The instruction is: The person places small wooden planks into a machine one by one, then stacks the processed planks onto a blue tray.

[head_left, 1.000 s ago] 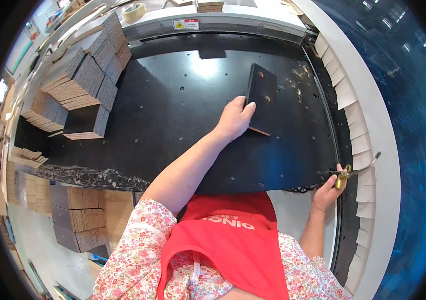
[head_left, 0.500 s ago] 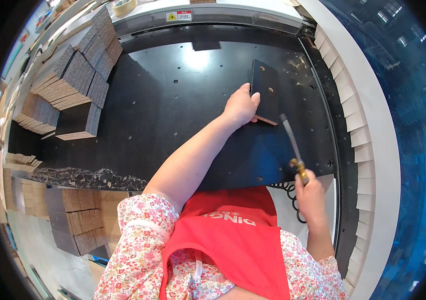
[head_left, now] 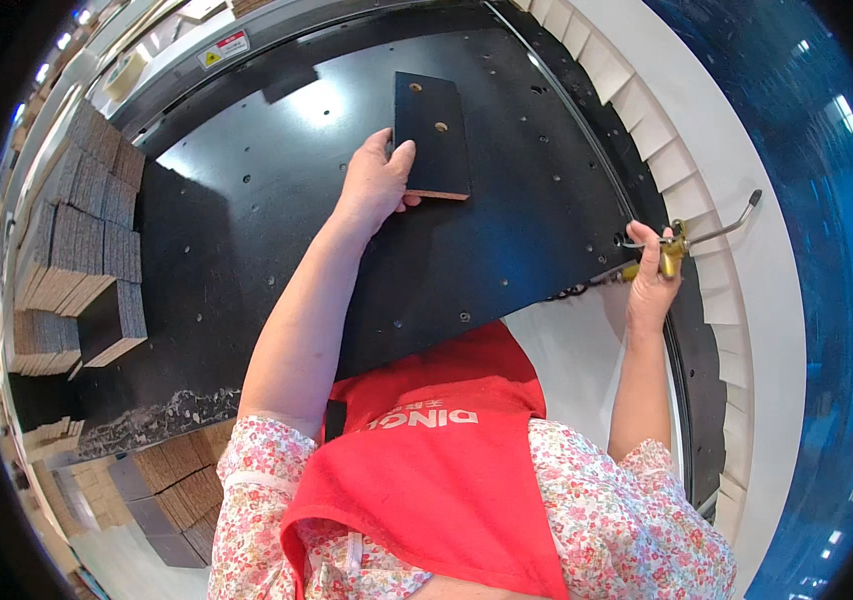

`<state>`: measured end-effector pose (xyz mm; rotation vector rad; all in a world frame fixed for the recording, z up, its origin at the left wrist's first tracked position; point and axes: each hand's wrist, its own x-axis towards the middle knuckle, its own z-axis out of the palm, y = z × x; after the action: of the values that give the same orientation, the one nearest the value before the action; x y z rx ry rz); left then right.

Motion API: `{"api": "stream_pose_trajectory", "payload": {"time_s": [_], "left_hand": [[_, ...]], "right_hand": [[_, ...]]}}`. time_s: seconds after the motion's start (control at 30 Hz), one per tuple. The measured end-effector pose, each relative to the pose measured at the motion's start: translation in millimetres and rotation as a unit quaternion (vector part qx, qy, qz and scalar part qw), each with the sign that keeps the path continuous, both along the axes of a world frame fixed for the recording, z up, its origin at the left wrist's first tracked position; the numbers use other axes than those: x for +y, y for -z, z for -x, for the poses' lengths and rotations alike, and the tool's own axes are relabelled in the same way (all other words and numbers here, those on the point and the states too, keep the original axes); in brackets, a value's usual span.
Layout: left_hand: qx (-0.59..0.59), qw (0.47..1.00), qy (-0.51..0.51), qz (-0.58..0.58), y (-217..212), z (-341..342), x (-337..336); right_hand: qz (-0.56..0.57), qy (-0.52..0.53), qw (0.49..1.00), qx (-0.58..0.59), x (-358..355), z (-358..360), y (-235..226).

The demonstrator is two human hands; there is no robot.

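Note:
My left hand grips the left edge of a small black board, thumb on top and fingertips showing beneath its near corner. Two round holes mark the board's face, and its near edge is bare brown. The board is held over a black worktop. At the right edge of the worktop, my right hand is wrapped round a brass-coloured air blow gun. Its thin bent nozzle points right, away from the board, over the white pleated cover.
Stacks of cut boards stand along the worktop's left side, and more boards lie below its near edge. A metal beam with a warning label crosses the far side. A white pleated cover curves along the right. A tape roll sits far left.
The view has turned and shifted. My right hand has swung the blow gun out to the right, away from the board, its nozzle now pointing right. My left hand still holds the board.

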<state>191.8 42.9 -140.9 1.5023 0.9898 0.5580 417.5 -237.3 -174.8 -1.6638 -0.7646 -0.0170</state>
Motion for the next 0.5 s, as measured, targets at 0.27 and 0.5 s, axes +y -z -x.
{"api": "stream_pose_trajectory", "payload": {"time_s": [0.27,0.5], "left_hand": [[-0.023,1.000,0.012,0.006,5,-3,-5],[-0.079,0.996,-0.003,0.039,12,8,-4]], "right_hand": [[0.044,0.025,0.991,-0.124,-14,-15,47],[0.216,0.145,0.936,-0.237,-61,54,70]]}}
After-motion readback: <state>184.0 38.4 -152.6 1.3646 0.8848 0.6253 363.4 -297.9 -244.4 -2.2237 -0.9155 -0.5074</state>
